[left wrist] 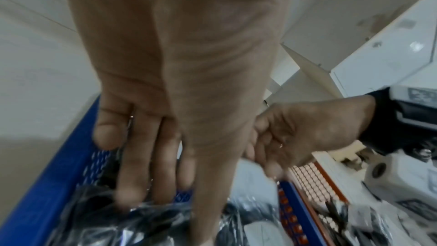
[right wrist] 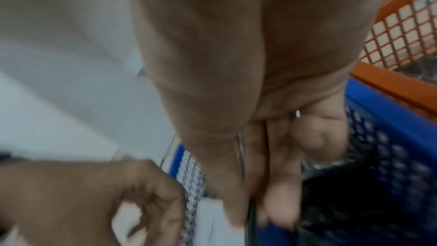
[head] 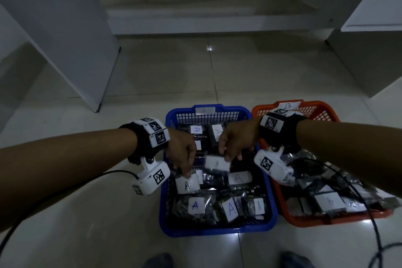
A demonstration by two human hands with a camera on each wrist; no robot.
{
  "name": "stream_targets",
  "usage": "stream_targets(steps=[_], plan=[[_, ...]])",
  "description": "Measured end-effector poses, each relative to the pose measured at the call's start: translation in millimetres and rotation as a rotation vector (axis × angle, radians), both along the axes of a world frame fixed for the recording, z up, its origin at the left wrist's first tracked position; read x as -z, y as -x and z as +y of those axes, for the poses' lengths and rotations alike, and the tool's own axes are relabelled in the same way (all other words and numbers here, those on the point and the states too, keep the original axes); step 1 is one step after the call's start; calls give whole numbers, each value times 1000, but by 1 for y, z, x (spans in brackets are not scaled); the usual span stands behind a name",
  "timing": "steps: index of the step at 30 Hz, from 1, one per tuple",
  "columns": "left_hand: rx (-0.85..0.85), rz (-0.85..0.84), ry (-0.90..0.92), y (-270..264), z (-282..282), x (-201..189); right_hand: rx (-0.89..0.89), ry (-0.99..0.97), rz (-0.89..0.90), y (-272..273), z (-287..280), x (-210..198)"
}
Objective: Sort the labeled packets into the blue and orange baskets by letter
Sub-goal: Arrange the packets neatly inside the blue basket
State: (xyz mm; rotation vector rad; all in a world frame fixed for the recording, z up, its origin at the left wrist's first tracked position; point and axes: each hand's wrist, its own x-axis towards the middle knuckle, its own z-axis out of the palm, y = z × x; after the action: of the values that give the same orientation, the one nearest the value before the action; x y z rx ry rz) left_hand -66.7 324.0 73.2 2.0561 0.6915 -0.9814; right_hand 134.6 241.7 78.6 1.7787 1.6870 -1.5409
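Note:
The blue basket (head: 165,222) holds several dark plastic packets with white "A" labels; the orange basket (head: 322,223) beside it on the right holds packets labelled "B". Both hands hover over the blue basket. My left hand (head: 186,172) pinches the top of an "A" packet (head: 187,184) above the basket's left side; its fingers (left wrist: 139,166) and thumb reach down onto crinkled plastic (left wrist: 113,222). My right hand (head: 228,156) pinches another "A" packet (head: 217,163) over the middle; the right wrist view shows its thumb and fingers (right wrist: 279,184) closed on a thin edge.
Both baskets stand side by side on a pale tiled floor (head: 195,76). White furniture panels rise at the left (head: 65,35) and right (head: 374,50). A black cable (head: 367,209) runs across the orange basket. Shoe tips (head: 158,261) show at the bottom edge.

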Motion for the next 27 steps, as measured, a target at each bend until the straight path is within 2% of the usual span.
stream_targets(steps=[3, 5, 8, 10, 12, 15, 17, 19, 21, 24, 27], plan=[[-217, -160, -56, 1, 5, -2, 321, -116, 72, -3, 13, -5], [-436, -252, 8, 0, 10, -2, 507, -211, 110, 2, 18, -1], [-769, -353, 82, -2, 18, 0, 676, -193, 189, 14, 20, 10], [-874, -378, 62, -1, 22, 0, 718, -177, 215, 19, 21, 17], [-901, -366, 37, -2, 25, 4, 626, -262, 126, 17, 25, 20], [-879, -331, -14, -5, 28, 10, 252, -462, -204, 4, 31, 19], [-806, -316, -80, -12, 29, 16, 70, -468, -324, -5, 29, 20], [-690, -289, -138, -20, 32, 25, 35, -441, -330, -11, 23, 25], [-658, -285, -155, -28, 29, 28, 49, -425, -333, -15, 18, 30], [-578, -264, -318, -37, 28, 34, 18, -414, -354, -16, 14, 32], [-598, -301, -362, -42, 31, 42, 6, -427, -345, -16, 12, 31]])
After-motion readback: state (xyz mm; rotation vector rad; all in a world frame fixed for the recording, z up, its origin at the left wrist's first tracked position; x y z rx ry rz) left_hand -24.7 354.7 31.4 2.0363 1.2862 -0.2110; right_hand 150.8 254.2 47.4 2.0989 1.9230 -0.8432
